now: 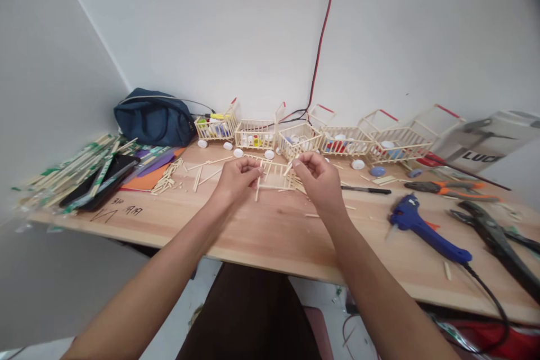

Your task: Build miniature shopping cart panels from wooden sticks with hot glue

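Note:
Between my two hands is a small ladder-like frame of thin wooden sticks (pixel 276 184), close above the tabletop. The fingertips of my left hand (pixel 238 180) are pinched on its left end, where one stick points down toward me. My right hand (pixel 318 177) is closed at the frame's right end, with a short wooden stick (pixel 288 169) between thumb and forefinger. Whether that stick touches the frame I cannot tell. Just behind stands a row of several miniature stick shopping carts (pixel 299 143) with red handles and round wheels.
A blue glue gun (pixel 426 230) lies on the right, near orange-handled pliers (pixel 442 187) and larger black-handled pliers (pixel 493 236). A black pen (pixel 366 189) is beside my right hand. Packaged sticks (pixel 80 171) and a blue pouch (pixel 154 118) are on the left.

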### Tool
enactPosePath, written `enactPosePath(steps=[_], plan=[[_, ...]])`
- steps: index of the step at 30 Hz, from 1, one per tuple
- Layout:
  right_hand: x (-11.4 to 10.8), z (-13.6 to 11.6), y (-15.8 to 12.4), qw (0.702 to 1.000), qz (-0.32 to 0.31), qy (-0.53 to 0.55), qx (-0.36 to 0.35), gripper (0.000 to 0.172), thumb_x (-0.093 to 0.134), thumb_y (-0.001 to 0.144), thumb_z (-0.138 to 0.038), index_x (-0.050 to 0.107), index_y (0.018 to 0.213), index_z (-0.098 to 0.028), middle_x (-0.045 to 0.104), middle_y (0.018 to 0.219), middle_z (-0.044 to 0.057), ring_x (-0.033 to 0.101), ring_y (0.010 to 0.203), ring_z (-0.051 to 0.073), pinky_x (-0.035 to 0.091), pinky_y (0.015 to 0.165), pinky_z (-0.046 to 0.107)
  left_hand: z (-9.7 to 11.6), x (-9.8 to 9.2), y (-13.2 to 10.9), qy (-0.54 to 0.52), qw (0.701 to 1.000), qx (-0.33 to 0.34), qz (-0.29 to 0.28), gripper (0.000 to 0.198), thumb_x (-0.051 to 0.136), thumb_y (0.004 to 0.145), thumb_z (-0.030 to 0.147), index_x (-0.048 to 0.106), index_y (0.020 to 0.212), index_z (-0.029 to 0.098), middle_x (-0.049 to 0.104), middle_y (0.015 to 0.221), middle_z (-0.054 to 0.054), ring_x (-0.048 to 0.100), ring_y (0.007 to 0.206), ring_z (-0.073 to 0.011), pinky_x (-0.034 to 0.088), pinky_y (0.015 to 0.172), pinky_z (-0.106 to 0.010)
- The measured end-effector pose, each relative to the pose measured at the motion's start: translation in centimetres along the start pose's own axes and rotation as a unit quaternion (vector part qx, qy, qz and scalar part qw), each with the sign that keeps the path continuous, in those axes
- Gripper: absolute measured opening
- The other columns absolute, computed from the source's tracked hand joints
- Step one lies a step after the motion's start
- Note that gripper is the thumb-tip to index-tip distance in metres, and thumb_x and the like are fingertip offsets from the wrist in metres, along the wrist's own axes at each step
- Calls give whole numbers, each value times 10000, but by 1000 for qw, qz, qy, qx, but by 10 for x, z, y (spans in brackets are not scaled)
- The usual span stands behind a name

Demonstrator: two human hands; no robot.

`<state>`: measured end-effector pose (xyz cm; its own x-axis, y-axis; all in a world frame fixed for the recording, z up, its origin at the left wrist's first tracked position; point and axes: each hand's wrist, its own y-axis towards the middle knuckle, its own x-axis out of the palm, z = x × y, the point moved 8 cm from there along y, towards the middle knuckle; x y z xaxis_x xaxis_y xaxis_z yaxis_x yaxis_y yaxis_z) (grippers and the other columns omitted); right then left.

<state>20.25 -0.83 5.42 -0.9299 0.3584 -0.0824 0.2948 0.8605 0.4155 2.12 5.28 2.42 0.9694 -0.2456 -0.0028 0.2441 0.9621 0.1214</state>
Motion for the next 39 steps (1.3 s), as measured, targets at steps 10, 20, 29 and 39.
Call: enactPosePath(steps=[10, 20, 29, 39], plan=[[7, -4, -7, 990, 0, -138, -29, 113, 600, 792, -310, 593, 770, -200, 554, 651, -24, 431, 543, 99, 357, 539, 246, 12, 10, -9, 11, 997, 79, 6, 169, 695, 711, 287, 658, 794, 145, 649, 719, -8, 546, 596, -89, 465, 592, -220], [22, -7, -16, 985, -26, -169, -33, 114, 597, 809, -310, 610, 772, -204, 517, 582, -36, 429, 510, 94, 343, 509, 239, 18, 10, -14, 45, 993, 107, 4, 108, 680, 735, 255, 669, 778, 157, 667, 741, -13, 560, 626, -100, 473, 594, -224], [24, -6, -15, 976, -33, -211, -49, 112, 596, 819, -294, 598, 754, -203, 469, 545, -53, 397, 493, 89, 327, 524, 245, 22, 14, -17, 50, 993, 109, -6, 89, 670, 740, 234, 668, 780, 155, 675, 751, -17, 573, 644, -104, 473, 605, -229], [25, -3, -15, 969, -25, -241, -50, 127, 594, 818, -289, 628, 748, -188, 530, 548, -45, 447, 508, 93, 348, 557, 244, 21, 18, -19, 41, 992, 117, -15, 92, 671, 753, 237, 674, 782, 149, 681, 764, -17, 578, 664, -104, 476, 642, -234]])
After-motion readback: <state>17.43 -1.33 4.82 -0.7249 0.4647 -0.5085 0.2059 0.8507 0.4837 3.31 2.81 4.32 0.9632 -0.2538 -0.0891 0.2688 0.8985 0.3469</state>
